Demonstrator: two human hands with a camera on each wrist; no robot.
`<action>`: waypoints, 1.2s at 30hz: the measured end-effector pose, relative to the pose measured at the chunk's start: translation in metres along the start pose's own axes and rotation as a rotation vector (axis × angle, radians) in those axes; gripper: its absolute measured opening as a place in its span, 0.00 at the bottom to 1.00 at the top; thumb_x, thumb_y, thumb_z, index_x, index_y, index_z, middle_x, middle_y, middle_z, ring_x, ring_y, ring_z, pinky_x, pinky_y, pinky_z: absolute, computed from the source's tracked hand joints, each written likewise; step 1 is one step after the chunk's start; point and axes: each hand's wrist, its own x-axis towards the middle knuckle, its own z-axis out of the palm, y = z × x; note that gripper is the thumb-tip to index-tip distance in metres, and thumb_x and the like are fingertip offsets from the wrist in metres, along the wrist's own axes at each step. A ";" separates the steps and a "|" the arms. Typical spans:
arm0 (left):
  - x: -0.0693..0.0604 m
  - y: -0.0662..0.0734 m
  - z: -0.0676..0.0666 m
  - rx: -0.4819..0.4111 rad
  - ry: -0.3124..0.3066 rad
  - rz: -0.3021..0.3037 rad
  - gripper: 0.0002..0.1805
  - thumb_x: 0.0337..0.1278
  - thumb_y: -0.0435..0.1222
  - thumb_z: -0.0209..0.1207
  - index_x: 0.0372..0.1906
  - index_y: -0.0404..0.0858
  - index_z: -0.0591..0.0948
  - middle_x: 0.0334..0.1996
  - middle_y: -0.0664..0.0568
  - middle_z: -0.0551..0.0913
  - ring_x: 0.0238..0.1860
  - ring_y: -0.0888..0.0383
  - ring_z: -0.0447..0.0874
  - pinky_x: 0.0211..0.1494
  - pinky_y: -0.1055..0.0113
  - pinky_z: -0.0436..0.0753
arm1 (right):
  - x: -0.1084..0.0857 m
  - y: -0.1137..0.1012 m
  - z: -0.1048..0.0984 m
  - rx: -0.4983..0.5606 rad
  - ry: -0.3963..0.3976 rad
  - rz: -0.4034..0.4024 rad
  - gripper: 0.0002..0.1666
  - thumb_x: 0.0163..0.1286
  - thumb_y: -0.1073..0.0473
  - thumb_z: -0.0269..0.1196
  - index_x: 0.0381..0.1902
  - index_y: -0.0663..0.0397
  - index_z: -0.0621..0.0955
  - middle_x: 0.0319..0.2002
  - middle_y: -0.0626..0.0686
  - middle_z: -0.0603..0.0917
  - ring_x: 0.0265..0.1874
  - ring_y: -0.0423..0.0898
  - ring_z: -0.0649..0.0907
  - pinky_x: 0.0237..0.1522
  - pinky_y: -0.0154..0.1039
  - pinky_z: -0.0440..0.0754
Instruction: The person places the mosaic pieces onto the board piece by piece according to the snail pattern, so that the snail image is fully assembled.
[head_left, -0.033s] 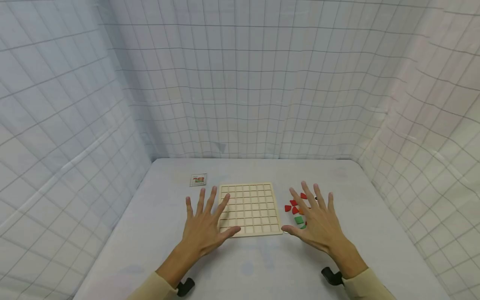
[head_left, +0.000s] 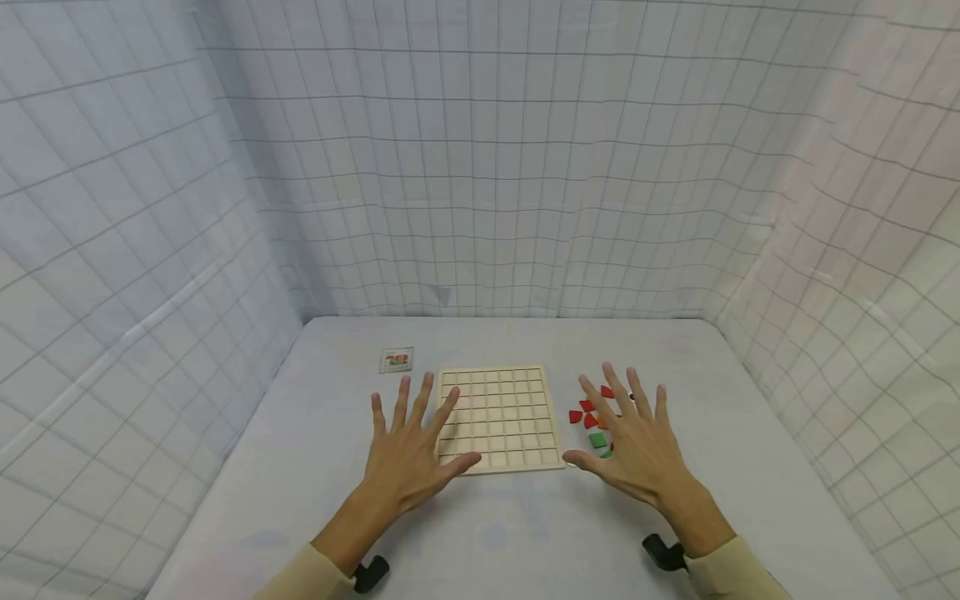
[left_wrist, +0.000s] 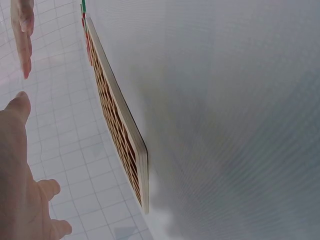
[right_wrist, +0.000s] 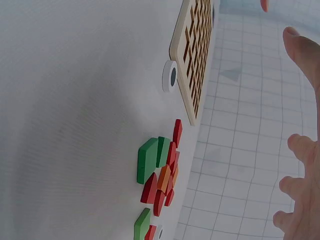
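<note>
The person's left hand (head_left: pixel 405 462) and right hand (head_left: pixel 641 454) are held above the white surface (head_left: pixel 480 533), palms down, fingers straight and spread apart, with nothing held in either. Between them lies a pale wooden grid board (head_left: pixel 517 425), flat on the surface; in the head view the left thumb and index finger overlap its left edge and near left corner, while the left wrist view shows a gap between that hand and the board. The right thumb points toward the board's near right corner, where a white disc with a dark centre (right_wrist: pixel 169 76) lies just beside the wood. Right of the board, below the right hand's fingers and apart from them, is a loose cluster of red pieces (head_left: pixel 575 417), green pieces (head_left: pixel 597 439) and orange pieces (right_wrist: pixel 164 179). That hand hides much of the cluster from the head camera, so the pieces cannot be counted there, and a small dark spot by its middle fingers is too small to identify. In the right wrist view a second disc (right_wrist: pixel 159 232) is cut off by the lower edge. Far left of the board lies a small card (head_left: pixel 396 360), its coloured picture too tiny to make out.
</note>
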 end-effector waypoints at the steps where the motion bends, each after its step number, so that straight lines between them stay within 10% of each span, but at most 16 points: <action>1: 0.001 0.000 0.000 -0.002 -0.001 0.001 0.60 0.70 0.83 0.55 0.97 0.60 0.57 0.99 0.44 0.45 0.99 0.32 0.35 0.91 0.15 0.37 | 0.000 0.000 0.000 -0.001 0.005 -0.001 0.72 0.66 0.09 0.66 0.98 0.29 0.57 0.98 0.58 0.53 0.95 0.76 0.55 0.85 0.91 0.49; 16: 0.009 0.001 0.006 -0.025 -0.057 0.005 0.60 0.70 0.81 0.57 0.97 0.57 0.60 0.99 0.41 0.47 0.99 0.30 0.40 0.91 0.14 0.40 | -0.003 0.000 0.011 0.138 -0.050 -0.003 0.68 0.71 0.13 0.68 0.98 0.32 0.58 0.97 0.56 0.59 0.95 0.71 0.60 0.89 0.85 0.51; 36: 0.010 -0.007 0.018 -0.180 -0.307 -0.027 0.63 0.65 0.75 0.72 0.94 0.46 0.67 0.91 0.22 0.60 0.92 0.22 0.60 0.88 0.17 0.63 | 0.004 -0.026 0.035 0.159 -0.185 -0.146 0.47 0.75 0.33 0.78 0.83 0.48 0.82 0.71 0.54 0.89 0.73 0.59 0.83 0.82 0.65 0.79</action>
